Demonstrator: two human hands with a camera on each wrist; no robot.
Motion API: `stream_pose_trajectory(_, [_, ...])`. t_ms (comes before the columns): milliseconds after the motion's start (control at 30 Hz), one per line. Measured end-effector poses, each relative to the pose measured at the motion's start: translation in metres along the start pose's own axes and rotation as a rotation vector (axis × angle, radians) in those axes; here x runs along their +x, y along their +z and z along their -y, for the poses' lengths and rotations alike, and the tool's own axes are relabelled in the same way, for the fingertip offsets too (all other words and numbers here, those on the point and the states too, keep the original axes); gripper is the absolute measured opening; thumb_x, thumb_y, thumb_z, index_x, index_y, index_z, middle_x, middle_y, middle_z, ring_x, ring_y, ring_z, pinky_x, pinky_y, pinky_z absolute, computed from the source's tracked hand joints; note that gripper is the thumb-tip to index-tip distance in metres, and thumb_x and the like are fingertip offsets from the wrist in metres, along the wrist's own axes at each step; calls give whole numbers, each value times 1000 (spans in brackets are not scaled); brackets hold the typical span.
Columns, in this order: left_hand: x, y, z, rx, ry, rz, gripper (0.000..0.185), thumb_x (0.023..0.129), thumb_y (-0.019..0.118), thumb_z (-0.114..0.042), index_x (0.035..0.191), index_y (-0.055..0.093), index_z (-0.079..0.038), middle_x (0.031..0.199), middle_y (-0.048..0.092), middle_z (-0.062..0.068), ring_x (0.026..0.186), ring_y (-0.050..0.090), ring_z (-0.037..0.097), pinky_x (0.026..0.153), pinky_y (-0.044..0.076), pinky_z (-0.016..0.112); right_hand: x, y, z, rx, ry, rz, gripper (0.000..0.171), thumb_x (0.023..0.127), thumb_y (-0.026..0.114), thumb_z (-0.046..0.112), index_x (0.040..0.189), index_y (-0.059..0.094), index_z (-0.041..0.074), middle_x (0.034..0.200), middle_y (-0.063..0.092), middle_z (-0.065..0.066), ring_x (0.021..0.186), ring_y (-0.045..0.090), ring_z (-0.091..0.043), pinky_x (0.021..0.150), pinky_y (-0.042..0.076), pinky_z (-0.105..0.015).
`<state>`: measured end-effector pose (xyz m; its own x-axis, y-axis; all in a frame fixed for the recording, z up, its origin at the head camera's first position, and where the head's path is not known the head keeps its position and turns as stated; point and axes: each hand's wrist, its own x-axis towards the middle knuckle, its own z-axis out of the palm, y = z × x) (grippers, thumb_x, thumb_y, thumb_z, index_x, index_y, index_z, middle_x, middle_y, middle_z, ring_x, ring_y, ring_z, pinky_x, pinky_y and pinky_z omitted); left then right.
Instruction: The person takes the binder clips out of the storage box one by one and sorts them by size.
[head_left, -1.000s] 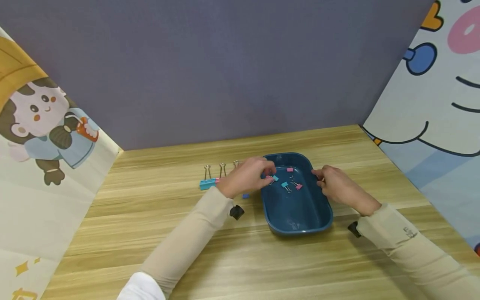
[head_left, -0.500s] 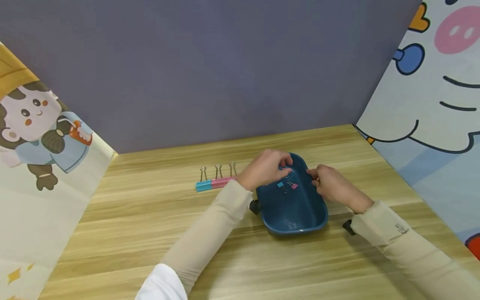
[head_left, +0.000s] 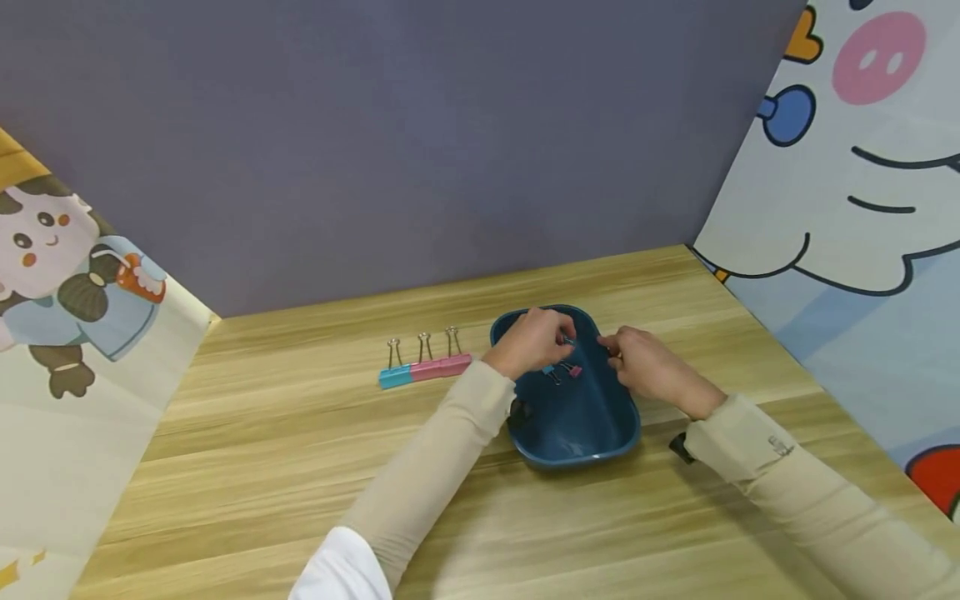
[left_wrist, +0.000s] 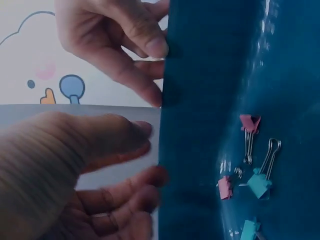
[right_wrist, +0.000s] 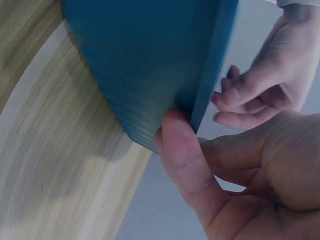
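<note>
My left hand (head_left: pixel 528 343) hangs over the far left part of a dark blue tray (head_left: pixel 581 421). In the left wrist view its thumb and fingers stand apart with nothing between them. My right hand (head_left: pixel 648 367) pinches the tray's right rim, the thumb against the outer wall in the right wrist view. Inside the tray lie small binder clips: a pink clip (left_wrist: pixel 250 123), another pink clip (left_wrist: pixel 225 187), a teal clip (left_wrist: pixel 259 185) and a further teal clip (left_wrist: pixel 249 229) cut by the frame's edge. The left hand hides some of them in the head view.
Left of the tray, larger binder clips stand in a row: a teal one (head_left: pixel 395 377), a pink one (head_left: pixel 425 370) and another pink one (head_left: pixel 454 364). A grey wall (head_left: pixel 450 167) closes off the wooden table (head_left: pixel 285 417) behind; printed panels flank it.
My left hand has moved right from the tray's left rim to over its inside. The right hand keeps its hold on the rim. The head view has turned slightly right.
</note>
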<state>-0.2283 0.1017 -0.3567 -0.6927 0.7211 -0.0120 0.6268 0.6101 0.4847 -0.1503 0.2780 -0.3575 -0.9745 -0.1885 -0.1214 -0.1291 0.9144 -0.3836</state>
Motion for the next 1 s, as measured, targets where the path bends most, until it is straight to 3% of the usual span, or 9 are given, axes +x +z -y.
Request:
stream_pose_trajectory(133, [7,8,3,36,-38,12,24,89,68,-22,111,67,-12,89,61,-3,63,57,7,60,47,23,0,0,1,14,19,12,41,92,51,-5,131,44,-14,94,50,-18,62,44,-19,53,41,-28])
stream_pose_trajectory(333, [11,17,5,128,-104,39,23,87,70,-22,109,69,-14,105,63,0,82,60,14,70,48,26,-1,0,1,55,28,17,41,93,49,-6,133,43,-13,93,49,-16,57,44,-18,49,41,-28])
stream_pose_trajectory(500, [11,21,7,147,-135,64,21,85,72,-17,106,70,-13,104,65,2,86,61,18,72,49,28,0,0,1,33,28,10,41,92,50,-6,132,45,-12,93,50,-16,62,43,-19,52,39,-27])
stream_pose_trajectory(1000, [12,31,11,238,-96,91,9,83,70,-5,82,67,-14,82,61,-2,74,58,14,66,47,26,0,0,0,20,18,-9,39,91,52,-6,129,48,-13,94,52,-17,67,44,-21,56,40,-27])
